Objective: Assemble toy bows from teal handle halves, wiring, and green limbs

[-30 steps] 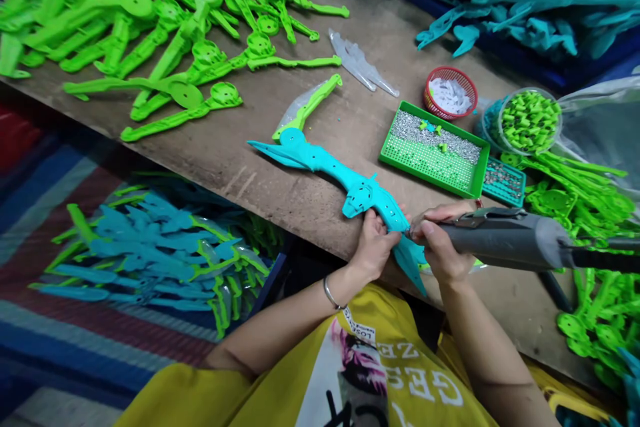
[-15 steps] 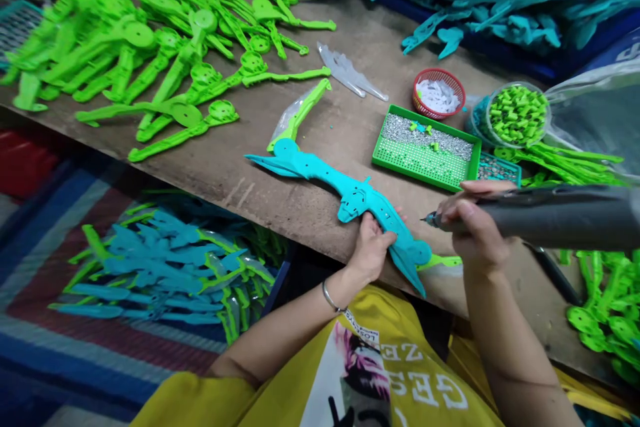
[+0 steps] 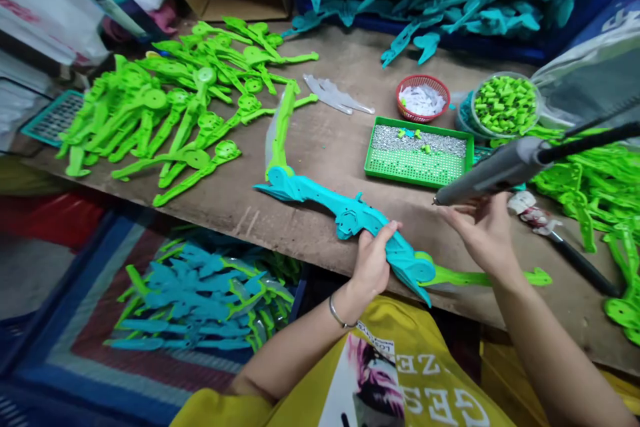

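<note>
Though two hands (image 3: 373, 265) (image 3: 486, 240), one bow (image 3: 374, 219)

Across the frame's centre, a toy bow (image 3: 323, 196) lies at the near edge of the table (image 3: 340, 153). Behind it sits a tray (image 3: 400, 180), with a basket (image 3: 423, 118) behind that; loose limbs (image 3: 153, 99) heap upper left.
</note>
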A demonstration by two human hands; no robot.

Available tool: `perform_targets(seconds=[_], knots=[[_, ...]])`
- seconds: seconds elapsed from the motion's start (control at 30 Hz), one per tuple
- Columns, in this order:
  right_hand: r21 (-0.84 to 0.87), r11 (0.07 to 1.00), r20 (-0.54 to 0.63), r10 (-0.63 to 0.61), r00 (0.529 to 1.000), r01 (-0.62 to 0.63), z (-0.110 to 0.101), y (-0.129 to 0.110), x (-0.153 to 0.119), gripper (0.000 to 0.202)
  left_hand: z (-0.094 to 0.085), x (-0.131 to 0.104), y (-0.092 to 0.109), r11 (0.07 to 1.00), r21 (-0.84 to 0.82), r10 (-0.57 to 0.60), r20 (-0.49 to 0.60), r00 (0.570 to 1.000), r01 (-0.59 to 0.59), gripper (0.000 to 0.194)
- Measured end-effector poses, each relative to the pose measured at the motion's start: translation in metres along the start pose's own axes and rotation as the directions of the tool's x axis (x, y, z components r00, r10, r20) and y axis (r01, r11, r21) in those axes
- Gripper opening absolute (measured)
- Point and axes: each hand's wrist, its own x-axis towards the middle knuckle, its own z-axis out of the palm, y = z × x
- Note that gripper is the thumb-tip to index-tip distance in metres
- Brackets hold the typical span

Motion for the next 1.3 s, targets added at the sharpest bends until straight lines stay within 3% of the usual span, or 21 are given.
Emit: perform_targets(seconds=[0.07, 0.1, 0.17, 0.23, 0.4, 0.5, 0.6, 0.83, 0.97, 1.07, 1.3], knots=[[-0.01, 0.993, 0.161, 0.121, 0.98, -0.121, -0.005, 0.002, -0.015, 0.054, 0.001, 0.0, -0.001, 1.0, 0.008, -0.002, 0.003, 1.0, 0.002, 0.031], [-0.041, 0.987, 0.276, 0.163, 0.947, -0.158, -0.006, 0.0, -0.022, 0.05, 0.001, 0.0, -0.002, 1.0, 0.01, 0.002, 0.011, 1.0, -0.002, 0.03], [-0.111, 0.983, 0.489, 0.18, 0.854, -0.143, -0.007, -0.008, -0.03, 0.04, 0.004, 0.0, -0.003, 1.0, 0.007, 0.009, 0.044, 0.999, -0.009, 0.028], [-0.14, 0.987, 0.568, 0.141, 0.811, -0.073, -0.004, -0.018, -0.031, 0.032, 0.007, 0.001, -0.002, 1.0, -0.013, -0.002, 0.103, 0.995, 0.003, 0.029], [-0.266, 0.96, 0.515, 0.062, 0.855, 0.091, 0.004, -0.033, -0.019, 0.039, 0.014, 0.002, 0.013, 0.996, -0.028, -0.074, 0.202, 0.977, 0.081, 0.045], [-0.305, 0.932, 0.532, -0.001, 0.847, 0.193, 0.004, -0.035, -0.015, 0.038, 0.016, 0.0, 0.023, 0.995, 0.029, -0.102, 0.204, 0.974, 0.098, 0.044], [-0.261, 0.933, 0.543, -0.07, 0.837, 0.247, 0.006, -0.038, -0.012, 0.033, 0.019, -0.001, 0.026, 0.998, 0.047, -0.058, 0.19, 0.98, 0.05, 0.037], [-0.152, 0.977, 0.451, -0.066, 0.89, 0.15, 0.021, -0.041, -0.001, 0.023, 0.024, -0.002, 0.016, 0.998, -0.067, 0.005, 0.128, 0.992, 0.004, 0.033], [-0.099, 0.993, 0.453, -0.013, 0.892, 0.064, 0.026, -0.035, 0.0, 0.022, 0.024, -0.001, 0.014, 0.996, -0.078, -0.036, 0.143, 0.989, 0.048, 0.034], [-0.087, 0.996, 0.474, 0.014, 0.88, 0.031, 0.026, -0.033, -0.002, 0.022, 0.025, 0.001, 0.013, 0.998, -0.061, -0.01, 0.11, 0.994, 0.017, 0.038], [-0.112, 0.986, 0.446, -0.064, 0.893, 0.126, 0.019, -0.044, -0.002, 0.024, 0.033, 0.002, 0.017, 0.994, -0.098, 0.053, 0.109, 0.993, -0.042, 0.031]])
